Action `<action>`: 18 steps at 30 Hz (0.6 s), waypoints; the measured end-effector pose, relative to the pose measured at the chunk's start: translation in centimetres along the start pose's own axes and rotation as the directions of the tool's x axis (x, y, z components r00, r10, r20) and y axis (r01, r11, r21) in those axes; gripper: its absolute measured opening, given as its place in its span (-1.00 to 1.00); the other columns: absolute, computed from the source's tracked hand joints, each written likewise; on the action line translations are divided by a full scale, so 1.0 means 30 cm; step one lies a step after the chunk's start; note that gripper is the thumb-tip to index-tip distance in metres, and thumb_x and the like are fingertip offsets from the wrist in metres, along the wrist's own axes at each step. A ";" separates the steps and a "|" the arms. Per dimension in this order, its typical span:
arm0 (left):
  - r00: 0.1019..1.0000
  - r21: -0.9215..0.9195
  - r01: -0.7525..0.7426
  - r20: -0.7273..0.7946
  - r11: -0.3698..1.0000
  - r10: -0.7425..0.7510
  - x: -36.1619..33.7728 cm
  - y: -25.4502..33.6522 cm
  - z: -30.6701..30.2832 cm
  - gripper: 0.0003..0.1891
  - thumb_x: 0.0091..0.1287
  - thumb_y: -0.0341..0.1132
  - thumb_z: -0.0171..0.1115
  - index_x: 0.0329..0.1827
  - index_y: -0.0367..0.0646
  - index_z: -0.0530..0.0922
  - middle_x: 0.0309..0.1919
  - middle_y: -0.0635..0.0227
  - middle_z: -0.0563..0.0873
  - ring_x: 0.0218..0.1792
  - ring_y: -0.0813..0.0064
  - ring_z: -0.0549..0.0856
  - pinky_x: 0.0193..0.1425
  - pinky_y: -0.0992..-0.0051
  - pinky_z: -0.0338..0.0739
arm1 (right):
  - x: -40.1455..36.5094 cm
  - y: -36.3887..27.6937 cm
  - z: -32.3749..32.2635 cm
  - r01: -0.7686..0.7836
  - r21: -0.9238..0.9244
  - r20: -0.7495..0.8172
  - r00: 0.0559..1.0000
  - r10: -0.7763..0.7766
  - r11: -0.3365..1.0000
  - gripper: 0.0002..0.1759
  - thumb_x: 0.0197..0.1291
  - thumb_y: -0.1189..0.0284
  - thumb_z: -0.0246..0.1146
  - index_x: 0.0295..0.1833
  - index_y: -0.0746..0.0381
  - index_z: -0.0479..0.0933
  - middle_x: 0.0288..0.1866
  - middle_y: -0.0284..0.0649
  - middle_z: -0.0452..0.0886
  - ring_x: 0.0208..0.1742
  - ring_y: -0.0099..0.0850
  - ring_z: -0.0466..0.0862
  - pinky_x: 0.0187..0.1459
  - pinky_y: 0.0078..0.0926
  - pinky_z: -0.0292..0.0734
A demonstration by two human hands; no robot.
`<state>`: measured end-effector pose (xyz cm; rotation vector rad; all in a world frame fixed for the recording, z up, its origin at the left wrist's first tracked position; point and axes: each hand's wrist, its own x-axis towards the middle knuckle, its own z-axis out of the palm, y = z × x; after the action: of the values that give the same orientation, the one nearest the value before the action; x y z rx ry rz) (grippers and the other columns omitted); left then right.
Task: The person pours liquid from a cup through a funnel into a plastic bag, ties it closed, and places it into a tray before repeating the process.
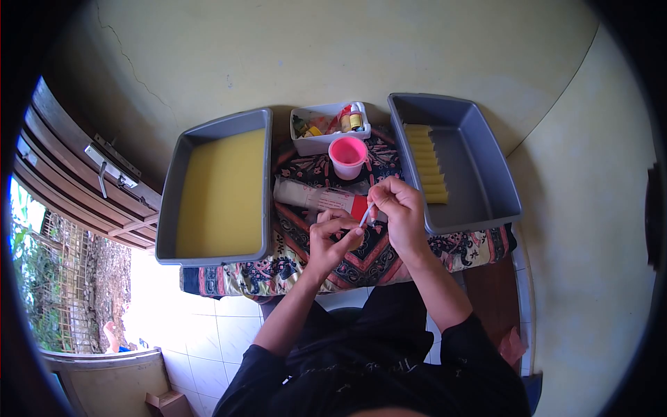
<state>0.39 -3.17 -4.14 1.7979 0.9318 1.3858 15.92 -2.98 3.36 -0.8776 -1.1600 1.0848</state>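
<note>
Stick (365, 217) thin, pale, slanted; right hand (401, 208) fingers pinch top, left hand (332, 240) fingers bottom.

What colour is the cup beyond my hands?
Pink; the cup shows best in the head view.

Black long-sleeved top (379, 326) fills bottom of view, fabric dark and matte, soft creases running across front. Faint pale lettering (347, 370) on chest, too blurred to read. Left sleeve (253, 365): black, bunched up near elbow, edge rumpled. Right sleeve (479, 347): same black, also stops near elbow, cuff looser and wider. Below cuffs, left forearm (285, 306) and right forearm (438, 285) both bare. Left hand (332, 240) bare. Right hand (401, 208) bare too. All visible clothing one colour, black throughout.
</note>
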 end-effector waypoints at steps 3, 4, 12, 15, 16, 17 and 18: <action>0.998 -0.034 0.045 0.033 0.998 -0.044 -0.006 0.002 -0.007 -0.85 0.12 -0.36 0.42 -0.27 -0.17 0.74 -0.34 0.36 0.73 -0.23 0.51 0.62 -0.11 0.49 0.42 | -0.001 -0.019 0.002 0.062 -0.022 0.004 0.998 -0.062 0.998 -0.81 0.33 0.53 0.18 -0.37 0.34 0.51 -0.54 -0.36 0.55 -0.54 -0.71 0.50 -0.47 -0.72 0.38; 0.996 -0.056 0.082 0.049 0.995 -0.080 -0.004 0.008 -0.007 -0.85 0.16 -0.38 0.41 -0.23 -0.19 0.73 -0.34 0.38 0.73 -0.25 0.56 0.62 -0.13 0.52 0.44 | 0.008 -0.032 0.005 0.063 -0.022 0.004 0.998 -0.063 0.998 -0.81 0.33 0.53 0.18 -0.37 0.34 0.51 -0.54 -0.36 0.55 -0.54 -0.71 0.50 -0.47 -0.72 0.38; 0.904 -0.551 0.333 -0.045 0.765 -0.426 0.025 0.063 -0.005 -0.83 0.33 -0.47 0.26 -0.07 -0.33 0.60 -0.22 0.33 0.73 -0.25 0.66 0.64 -0.17 0.65 0.49 | 0.046 -0.029 0.002 0.029 0.029 0.158 0.987 -0.033 0.999 -0.77 0.29 0.51 0.25 -0.01 0.38 0.47 -0.20 -0.20 0.62 -0.19 -0.56 0.65 -0.19 -0.57 0.57; 0.884 -0.745 0.209 -0.133 0.633 -0.447 0.059 0.111 -0.012 -0.85 0.37 -0.49 0.18 -0.04 -0.32 0.58 -0.16 0.26 0.73 -0.23 0.67 0.62 -0.17 0.67 0.45 | 0.022 0.048 -0.039 0.020 -0.115 0.170 0.985 0.000 0.993 -0.48 0.25 0.44 0.31 0.26 0.33 0.31 0.04 -0.09 0.57 0.01 -0.46 0.63 -0.04 -0.49 0.59; 0.885 -0.770 0.196 -0.127 0.607 -0.447 0.053 0.079 -0.024 -0.85 0.40 -0.50 0.12 -0.03 -0.28 0.56 -0.11 0.20 0.72 -0.23 0.66 0.61 -0.16 0.67 0.43 | 0.008 0.066 -0.050 -0.018 -0.153 0.154 0.987 0.041 0.988 -0.45 0.25 0.43 0.32 0.29 0.32 0.30 0.04 -0.08 0.58 0.02 -0.44 0.63 -0.03 -0.48 0.59; 0.885 -0.770 0.198 -0.124 0.606 -0.448 0.052 0.074 -0.029 -0.85 0.40 -0.50 0.12 -0.03 -0.28 0.56 -0.11 0.20 0.72 -0.23 0.66 0.61 -0.16 0.67 0.43 | -0.009 0.081 -0.063 -0.057 -0.191 0.133 0.988 0.083 0.980 -0.42 0.24 0.42 0.33 0.31 0.31 0.29 0.04 -0.08 0.58 0.02 -0.43 0.63 -0.02 -0.47 0.59; 0.879 -0.812 0.167 -0.135 0.560 -0.458 0.057 0.078 -0.030 -0.86 0.41 -0.49 0.11 -0.03 -0.26 0.56 -0.09 0.18 0.71 -0.26 0.65 0.60 -0.17 0.65 0.44 | -0.023 0.076 -0.069 -0.069 -0.208 0.174 0.979 0.106 0.976 -0.43 0.27 0.43 0.30 0.32 0.34 0.30 0.03 -0.07 0.60 -0.02 -0.42 0.65 -0.02 -0.50 0.60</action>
<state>0.12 -2.84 -1.12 0.6838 0.5975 1.5387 17.47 -3.02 0.60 -1.0094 -1.4150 1.1530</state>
